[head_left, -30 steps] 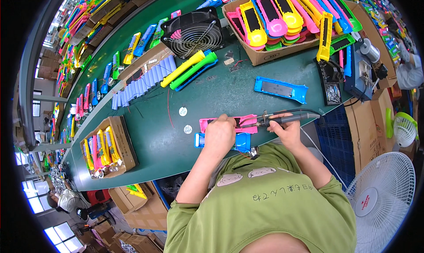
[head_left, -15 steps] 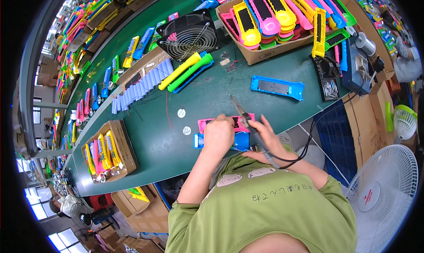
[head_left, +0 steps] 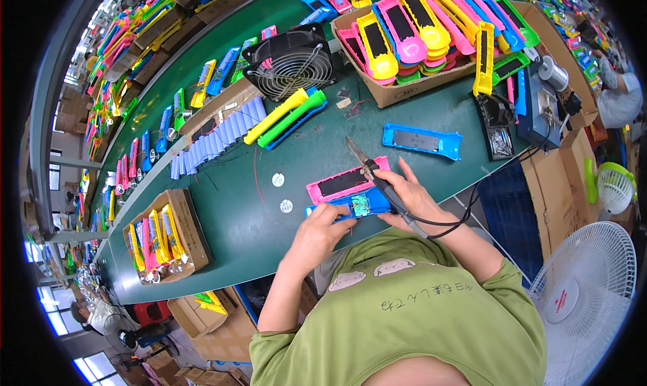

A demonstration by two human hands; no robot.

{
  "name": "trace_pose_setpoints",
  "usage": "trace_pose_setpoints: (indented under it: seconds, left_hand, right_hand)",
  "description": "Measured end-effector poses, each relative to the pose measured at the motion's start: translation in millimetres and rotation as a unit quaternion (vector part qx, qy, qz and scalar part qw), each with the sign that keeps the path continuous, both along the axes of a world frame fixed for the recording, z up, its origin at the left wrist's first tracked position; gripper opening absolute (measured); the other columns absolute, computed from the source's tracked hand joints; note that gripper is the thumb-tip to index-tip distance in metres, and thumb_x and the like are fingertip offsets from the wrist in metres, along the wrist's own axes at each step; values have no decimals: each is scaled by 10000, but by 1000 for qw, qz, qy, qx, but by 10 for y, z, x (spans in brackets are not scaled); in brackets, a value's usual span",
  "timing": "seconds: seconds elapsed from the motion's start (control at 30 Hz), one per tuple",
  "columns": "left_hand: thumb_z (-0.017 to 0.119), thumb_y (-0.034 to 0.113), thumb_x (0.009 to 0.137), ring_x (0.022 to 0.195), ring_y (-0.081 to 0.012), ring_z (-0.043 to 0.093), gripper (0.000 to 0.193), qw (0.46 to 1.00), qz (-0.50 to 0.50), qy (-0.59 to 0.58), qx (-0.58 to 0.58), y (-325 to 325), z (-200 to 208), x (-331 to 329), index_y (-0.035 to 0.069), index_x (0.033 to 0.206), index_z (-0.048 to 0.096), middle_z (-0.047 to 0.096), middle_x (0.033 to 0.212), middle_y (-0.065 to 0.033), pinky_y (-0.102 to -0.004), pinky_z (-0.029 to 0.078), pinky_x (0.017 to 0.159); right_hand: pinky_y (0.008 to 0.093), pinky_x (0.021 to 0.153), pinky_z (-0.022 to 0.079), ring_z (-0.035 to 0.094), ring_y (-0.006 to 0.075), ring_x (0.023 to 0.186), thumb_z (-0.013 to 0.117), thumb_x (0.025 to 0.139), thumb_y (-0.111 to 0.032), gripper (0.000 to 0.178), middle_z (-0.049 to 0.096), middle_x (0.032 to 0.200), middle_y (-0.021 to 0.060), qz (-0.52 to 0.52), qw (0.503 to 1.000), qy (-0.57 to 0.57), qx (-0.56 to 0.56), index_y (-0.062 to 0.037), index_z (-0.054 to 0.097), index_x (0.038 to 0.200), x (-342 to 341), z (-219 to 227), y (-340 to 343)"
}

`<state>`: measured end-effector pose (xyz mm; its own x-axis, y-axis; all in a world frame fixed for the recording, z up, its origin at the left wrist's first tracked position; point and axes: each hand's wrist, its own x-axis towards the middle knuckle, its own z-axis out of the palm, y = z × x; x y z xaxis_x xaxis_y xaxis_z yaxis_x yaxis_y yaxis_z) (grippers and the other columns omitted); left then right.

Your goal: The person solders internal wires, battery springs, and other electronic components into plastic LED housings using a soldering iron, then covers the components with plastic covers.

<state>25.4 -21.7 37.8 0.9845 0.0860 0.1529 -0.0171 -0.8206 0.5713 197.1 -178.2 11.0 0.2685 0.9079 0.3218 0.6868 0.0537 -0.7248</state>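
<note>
My right hand (head_left: 419, 199) is closed around a soldering iron (head_left: 392, 196), its metal tip slanting up and left over the green table. Below that tip lies a blue plastic casing (head_left: 377, 202) with a green circuit board (head_left: 360, 204) inside, near the table's front edge. The fingers of my left hand (head_left: 322, 232) are bent onto the casing's left end, gripping it; what lies under the fingertips is hidden. Just beyond it sits a pink casing (head_left: 344, 182) with a black strip, angled up to the right. Farther right rests another blue casing (head_left: 422, 141).
Lilac battery packs (head_left: 226, 133) stand in a row beside yellow and green casings. Behind them is a black fan (head_left: 288, 62). A cardboard box (head_left: 411, 91) brims with casings; a smaller box (head_left: 197, 241) stands left. Solder wire (head_left: 554, 75) tops a blue unit. The iron's cable (head_left: 464, 214) trails right.
My left hand has shifted down and left, uncovering the circuit board in the blue casing. Both the blue and pink casings now tilt up to the right. The soldering iron remains in my right hand.
</note>
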Motion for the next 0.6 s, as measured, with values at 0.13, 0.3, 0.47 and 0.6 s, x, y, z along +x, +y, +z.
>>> trace_pose_setpoints:
  seconds: [0.13, 0.3, 0.47, 0.6]
  left_hand:
    - [656, 13, 644, 818, -238, 550, 193, 986, 94, -136, -4, -243, -285, 41, 68, 825, 615, 587, 884, -65, -329, 457, 689]
    - [690, 17, 651, 751, -221, 530, 197, 959, 215, -183, -25, -452, -455, 182, 104, 816, 623, 590, 777, -29, -323, 418, 645]
    - [708, 42, 649, 745, -231, 504, 158, 957, 258, -134, -25, -469, -332, 208, 76, 781, 629, 541, 827, -57, -319, 395, 628]
    - [698, -4, 651, 782, -241, 531, 123, 938, 300, -125, -119, -427, -272, 195, 28, 738, 616, 513, 893, -100, -320, 443, 657]
  right_hand:
    - [562, 1040, 159, 550, 320, 1014, 715, 660, -87, 776, 591, 1014, 115, 42, 997, 39, -54, -81, 259, 1288, 87, -7, 16]
    - [515, 1056, 183, 607, 269, 944, 729, 683, -114, 596, 647, 966, 91, -53, 996, 60, 39, -61, 390, 1171, -73, -9, -139]
    - [532, 1028, 238, 630, 187, 639, 708, 720, -97, 280, 637, 677, 72, -118, 990, 22, 69, -33, 538, 934, -222, -34, -470]
    - [526, 1005, 283, 591, 138, 583, 644, 747, -39, 168, 609, 631, 31, -214, 938, 186, 200, -12, 555, 886, -374, -226, -465]
